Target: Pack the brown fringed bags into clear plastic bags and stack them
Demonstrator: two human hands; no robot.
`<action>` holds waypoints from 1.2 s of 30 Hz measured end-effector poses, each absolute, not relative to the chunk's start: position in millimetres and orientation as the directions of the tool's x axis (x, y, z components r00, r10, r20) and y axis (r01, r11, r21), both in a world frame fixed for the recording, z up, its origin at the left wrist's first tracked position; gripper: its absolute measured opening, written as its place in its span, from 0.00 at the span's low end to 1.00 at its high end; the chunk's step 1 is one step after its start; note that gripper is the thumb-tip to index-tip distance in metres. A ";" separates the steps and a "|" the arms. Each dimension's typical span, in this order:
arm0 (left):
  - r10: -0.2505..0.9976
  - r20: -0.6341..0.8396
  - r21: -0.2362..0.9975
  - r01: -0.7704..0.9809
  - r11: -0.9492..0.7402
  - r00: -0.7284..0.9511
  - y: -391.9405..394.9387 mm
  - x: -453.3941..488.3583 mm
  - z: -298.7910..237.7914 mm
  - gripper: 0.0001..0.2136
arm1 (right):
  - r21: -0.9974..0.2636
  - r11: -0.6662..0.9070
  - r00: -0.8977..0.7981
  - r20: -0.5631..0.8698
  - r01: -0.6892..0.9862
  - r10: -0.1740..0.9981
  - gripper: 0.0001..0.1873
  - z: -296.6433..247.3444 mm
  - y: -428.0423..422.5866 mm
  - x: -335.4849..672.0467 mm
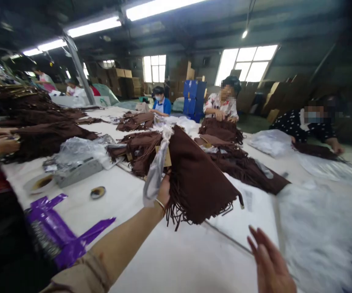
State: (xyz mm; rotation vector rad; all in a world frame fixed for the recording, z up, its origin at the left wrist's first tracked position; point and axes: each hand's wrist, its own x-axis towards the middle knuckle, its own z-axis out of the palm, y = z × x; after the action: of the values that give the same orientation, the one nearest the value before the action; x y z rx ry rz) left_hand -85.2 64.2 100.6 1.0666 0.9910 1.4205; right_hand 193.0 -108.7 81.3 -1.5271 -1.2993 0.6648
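My left hand reaches out over the table and grips a folded dark brown fringed scarf, its fingers mostly hidden behind the cloth. A tan tag and a strip of clear plastic hang at the scarf's left edge. The scarf is held up off the table, fringe hanging down. At the lower right, my right hand is raised with fingers stretched out, holding nothing. Near it lie a white sheet and a heap of clear plastic bags.
More brown scarves lie across the white table. On the left are tape rolls, a grey box, purple tape and a scarf pile. Another person's hands work there. Several co-workers are opposite.
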 end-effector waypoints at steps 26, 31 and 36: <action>0.248 0.260 0.518 0.082 -0.852 0.933 -82.5 -89.6 172.7 0.24 | -0.220 0.476 -0.519 -0.233 0.852 0.822 0.15 234.4 -192.2 163.2; 0.207 0.099 0.682 0.085 -0.726 0.973 -67.8 -83.8 150.1 0.15 | -0.244 0.459 -0.508 -0.209 0.854 0.835 0.16 249.2 -196.5 182.7; 0.261 0.017 0.698 0.175 -0.694 0.965 -40.4 -84.5 154.4 0.22 | -0.232 0.436 -0.481 -0.198 0.869 0.854 0.15 242.5 -168.7 201.4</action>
State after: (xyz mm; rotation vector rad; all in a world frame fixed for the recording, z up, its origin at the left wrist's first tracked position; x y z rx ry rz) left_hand -84.5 -40.4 154.4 2.3541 0.3047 0.1478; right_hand 201.4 -168.7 242.5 -1.6243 -2.7050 0.4852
